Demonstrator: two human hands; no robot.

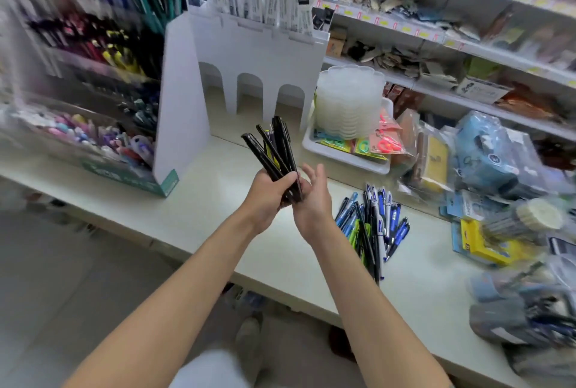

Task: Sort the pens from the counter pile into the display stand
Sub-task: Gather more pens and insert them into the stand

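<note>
Black pens [276, 150] fan upward from the left hand [268, 197], which grips their lower ends. The right hand [311, 200] is raised just beside them, fingers [319, 174] straight, holding nothing.

1. The single view is worn on the person's head and looks forward and down along both forearms.
2. It faces the tabletop [218, 197] and the shelves [486, 52] behind it, with the floor [62, 263] at lower left.
3. It is close: the left hand [265, 197] gripping pens [277, 150] and the right hand [311, 203] sit mid-frame.
4. The wide lens bends straight edges, and the sides are blurred.
</note>
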